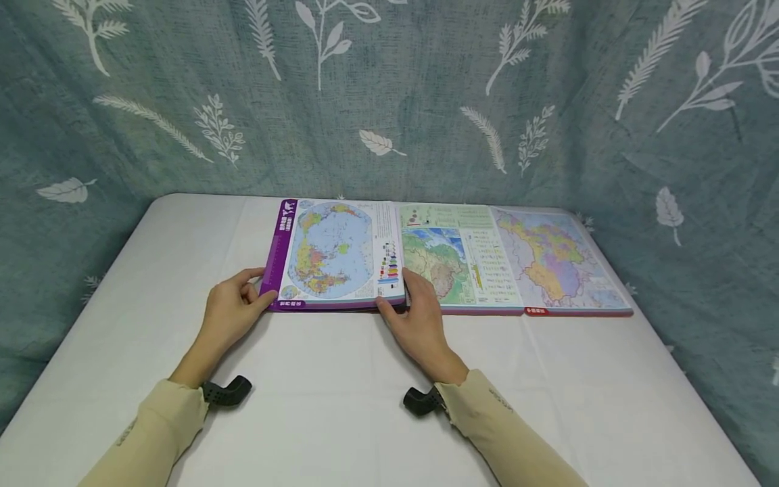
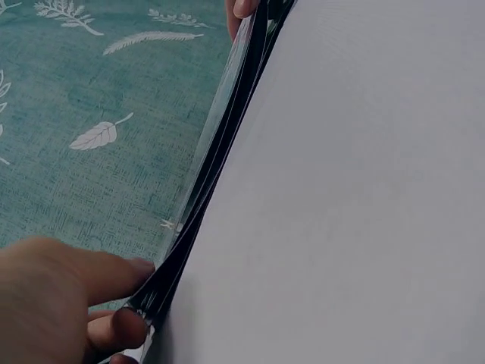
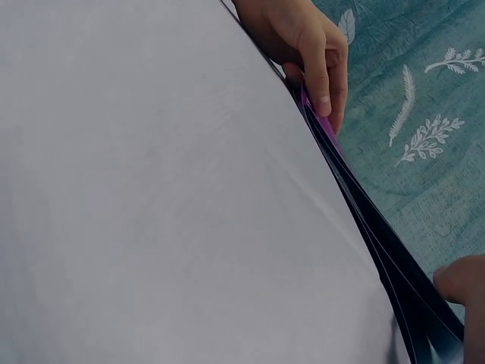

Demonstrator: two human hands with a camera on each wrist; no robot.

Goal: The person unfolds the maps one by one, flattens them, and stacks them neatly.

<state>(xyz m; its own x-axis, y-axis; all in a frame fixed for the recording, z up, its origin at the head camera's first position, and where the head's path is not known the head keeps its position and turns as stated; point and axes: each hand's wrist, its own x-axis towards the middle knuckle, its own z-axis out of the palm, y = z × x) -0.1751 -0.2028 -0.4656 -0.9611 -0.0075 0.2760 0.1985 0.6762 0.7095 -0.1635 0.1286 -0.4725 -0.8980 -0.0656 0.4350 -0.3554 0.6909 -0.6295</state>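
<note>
A world map (image 1: 331, 253) with a purple left border lies toward the back of the table. It looks like layered sheets, with dark edges (image 2: 204, 189) parting in the left wrist view. My left hand (image 1: 234, 304) pinches its near left corner between thumb and fingers. The right hand (image 1: 420, 328) holds the near right corner, thumb at the front edge and index finger along the side. Joined or laid to the right are a green-toned map panel (image 1: 435, 264) and a red-labelled map of coloured regions (image 1: 556, 260). Fingers under the layers are partly hidden.
The white table (image 1: 328, 412) narrows toward the back. A green curtain (image 1: 414, 149) with white leaf prints hangs behind and at the sides. Black wrist cameras, one at the left cuff (image 1: 228, 391) and one at the right cuff (image 1: 422, 401), stick out inward.
</note>
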